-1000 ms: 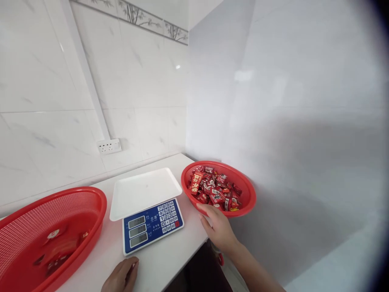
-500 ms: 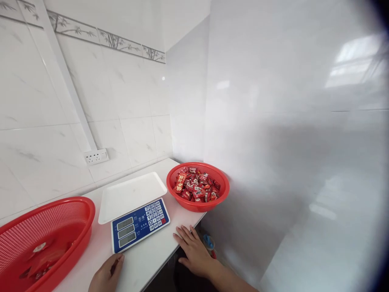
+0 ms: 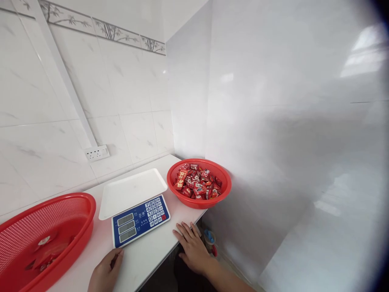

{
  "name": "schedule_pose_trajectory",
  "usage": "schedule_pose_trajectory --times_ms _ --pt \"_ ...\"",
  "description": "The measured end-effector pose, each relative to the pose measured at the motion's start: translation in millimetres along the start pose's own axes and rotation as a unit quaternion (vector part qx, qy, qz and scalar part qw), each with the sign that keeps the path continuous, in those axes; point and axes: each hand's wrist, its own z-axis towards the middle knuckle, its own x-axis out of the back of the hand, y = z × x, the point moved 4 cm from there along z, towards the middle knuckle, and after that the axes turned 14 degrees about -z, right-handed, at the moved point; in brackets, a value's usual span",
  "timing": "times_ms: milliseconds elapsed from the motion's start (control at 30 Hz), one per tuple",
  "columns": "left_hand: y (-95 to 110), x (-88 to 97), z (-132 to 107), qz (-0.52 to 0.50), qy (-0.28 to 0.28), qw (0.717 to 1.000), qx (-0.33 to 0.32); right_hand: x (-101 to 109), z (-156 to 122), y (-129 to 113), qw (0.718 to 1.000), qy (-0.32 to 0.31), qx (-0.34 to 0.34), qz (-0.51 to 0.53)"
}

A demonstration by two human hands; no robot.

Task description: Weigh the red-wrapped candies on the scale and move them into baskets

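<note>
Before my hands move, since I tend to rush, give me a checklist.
1. Right hand not gripping: ok, spread palm down at the edge of the counter.
2. Left hand off the keypad: ok.
3. Display of the price-computing scale readable: cannot tell, digits faint.
4. Right red colander fully supported: cannot tell, base hidden.
5. Wrapped snack packets inside its rim: ok.
6. Left red colander wholly in view: not ok, frame cuts it off.

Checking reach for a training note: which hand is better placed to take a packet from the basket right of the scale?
Probably the right hand: it is spread at the edge of the table, nearer that basket. The left hand is curled by the scale, farther away.
</note>
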Motion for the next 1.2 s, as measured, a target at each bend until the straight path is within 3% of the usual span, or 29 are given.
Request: schedule_pose_trajectory --times_ms 1000,1200 --pt "-19 -8.1 3 0.016 -0.010 1.000 0.000 -3 0 -3 0.997 0.027 -0.013 -0.071" --pt "-13 -6.8 -1 0.012 -0.001 0.999 -0.050 -5 0 -5 0.994 0.034 -0.024 -0.098"
